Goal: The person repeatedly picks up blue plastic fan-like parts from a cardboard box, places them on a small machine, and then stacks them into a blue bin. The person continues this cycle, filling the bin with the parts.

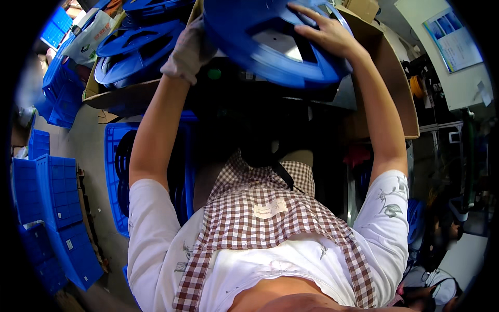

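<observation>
A large blue plastic reel (244, 49) with wide cutouts is held up in front of me, tilted and smeared by motion. My left hand (189, 49), in a pale glove, grips its left edge, with the fingertips hidden behind the rim. Bare, my right hand (332, 35) holds the reel's right side, its fingers reaching over the rim toward a cutout. Through the opening shows a light grey flat surface (278, 44) beneath. More blue reels (138, 49) lie stacked in a cardboard box just left of my gloved hand.
Tall cardboard flaps (390, 78) rise to the right of the reel. A blue crate (112, 177) holding dark round coils stands by my left side. Farther left, blue bins (60, 192) are stacked on the floor. A sheet of paper (453, 39) hangs at the far right.
</observation>
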### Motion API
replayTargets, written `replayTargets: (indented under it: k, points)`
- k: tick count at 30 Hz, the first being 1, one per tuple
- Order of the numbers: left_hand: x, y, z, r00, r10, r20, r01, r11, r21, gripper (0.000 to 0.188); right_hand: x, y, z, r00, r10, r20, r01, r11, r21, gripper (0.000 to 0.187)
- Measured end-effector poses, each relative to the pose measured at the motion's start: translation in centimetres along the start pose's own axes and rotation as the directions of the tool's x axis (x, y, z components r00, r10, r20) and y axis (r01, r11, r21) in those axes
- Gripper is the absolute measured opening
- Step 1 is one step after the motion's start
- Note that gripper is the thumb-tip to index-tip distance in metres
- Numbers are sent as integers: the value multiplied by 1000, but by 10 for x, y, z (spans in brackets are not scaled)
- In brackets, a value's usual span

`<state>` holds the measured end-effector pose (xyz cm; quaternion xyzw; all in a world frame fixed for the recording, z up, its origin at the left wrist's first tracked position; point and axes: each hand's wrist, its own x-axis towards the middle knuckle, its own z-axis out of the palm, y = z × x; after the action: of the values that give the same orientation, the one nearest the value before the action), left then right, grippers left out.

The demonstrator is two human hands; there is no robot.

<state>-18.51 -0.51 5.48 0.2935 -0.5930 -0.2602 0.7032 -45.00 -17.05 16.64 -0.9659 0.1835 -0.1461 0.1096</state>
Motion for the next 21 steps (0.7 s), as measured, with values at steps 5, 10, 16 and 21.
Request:
replayTargets:
  k: [5,10,16,21]
  points:
    - [68,23,16,958,-246,-146,113,794,-598,47,51,9,-44,999,7,-52,-23,943,-333,68]
    - [60,24,23,918,-286,-273,107,844,-526,42,90,48,-9,997,-3,81,14,991,-134,68]
    - [23,-24,-47,975,-132,-179,209,814,542,34,79,33,-8,999,-23,-26,17,978,-206,69]
    - [-26,51,25,952,58,-301,176,701,691,50,-7,46,-10,860,-151,-487,104,987,-122,57]
